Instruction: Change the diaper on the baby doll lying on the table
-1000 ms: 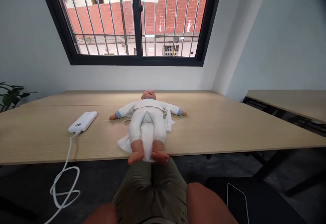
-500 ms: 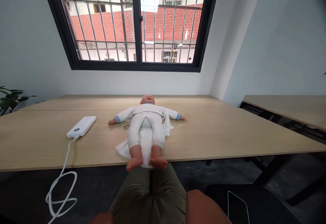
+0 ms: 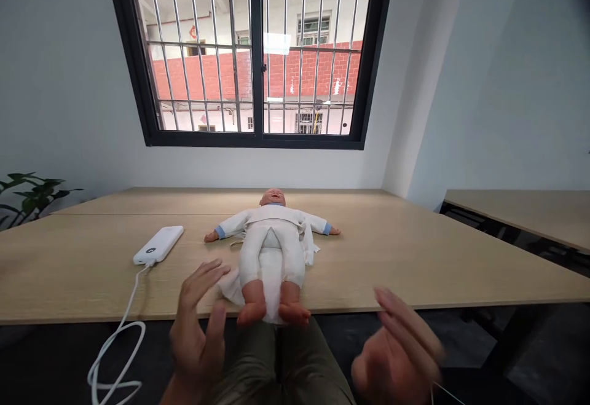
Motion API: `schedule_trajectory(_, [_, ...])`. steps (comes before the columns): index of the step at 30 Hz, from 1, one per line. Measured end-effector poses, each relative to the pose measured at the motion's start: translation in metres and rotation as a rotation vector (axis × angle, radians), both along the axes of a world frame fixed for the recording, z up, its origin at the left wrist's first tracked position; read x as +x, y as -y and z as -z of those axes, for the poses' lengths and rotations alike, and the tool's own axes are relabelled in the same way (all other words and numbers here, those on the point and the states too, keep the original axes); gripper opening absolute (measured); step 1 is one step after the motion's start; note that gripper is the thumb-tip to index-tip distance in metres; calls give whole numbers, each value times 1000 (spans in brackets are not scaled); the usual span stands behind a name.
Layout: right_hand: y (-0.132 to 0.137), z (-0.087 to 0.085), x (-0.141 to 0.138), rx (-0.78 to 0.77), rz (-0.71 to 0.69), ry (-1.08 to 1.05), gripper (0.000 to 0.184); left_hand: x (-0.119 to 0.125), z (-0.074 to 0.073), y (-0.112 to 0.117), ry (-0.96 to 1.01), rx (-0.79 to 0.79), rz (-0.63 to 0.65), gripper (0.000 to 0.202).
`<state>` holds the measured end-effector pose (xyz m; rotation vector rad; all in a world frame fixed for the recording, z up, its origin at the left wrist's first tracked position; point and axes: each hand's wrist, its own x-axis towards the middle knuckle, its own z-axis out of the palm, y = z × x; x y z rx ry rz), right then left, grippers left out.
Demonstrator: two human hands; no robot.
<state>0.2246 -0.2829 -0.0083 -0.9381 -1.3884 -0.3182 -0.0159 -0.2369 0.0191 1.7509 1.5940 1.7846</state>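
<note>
The left hand is hovering with fingers spreading, just beside the white cloth under the baby doll, at its 8 o'clock; the right hand is blurring, so I cannot tell its fingers.

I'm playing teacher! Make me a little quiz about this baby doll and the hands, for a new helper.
1. True or false: the left hand is holding the baby doll's foot.
2. How does the doll lie? A: on its back. B: on its tummy. C: sitting up.
3. Fill the gap: the white cable runs from the power bank down over the ____ of the table.

Key: 1. False. 2. A. 3. Edge.
</note>
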Motion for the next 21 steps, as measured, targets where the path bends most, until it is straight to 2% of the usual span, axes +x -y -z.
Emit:
schedule_trajectory(2, [-16, -16, 21, -17, 23, -31, 22, -9, -1, -22, -45, 93, 145, 47])
schedule_trajectory(4, [-42, -24, 38, -192, -9, -159, 25, -16, 4, -50, -113, 55, 253, 38])
schedule_trajectory(6, [-69, -22, 51, -376, -110, -359, 37, -21, 13, -77, -130, -46, 306, 38])
schedule_trajectory(8, [-89, -11, 60, -512, -197, -523, 50, -25, 22, -94, -76, -152, 382, 41])
schedule_trajectory(12, [-100, 5, 68, -678, -347, -636, 53, -30, 32, -102, -11, -312, 513, 46])
schedule_trajectory(16, [-95, 1, 65, -632, -326, -688, 54, -33, 34, -100, 38, -329, 549, 49])
schedule_trajectory(21, [-94, 3, 63, -629, -323, -629, 53, -34, 35, -103, 94, -338, 580, 53])
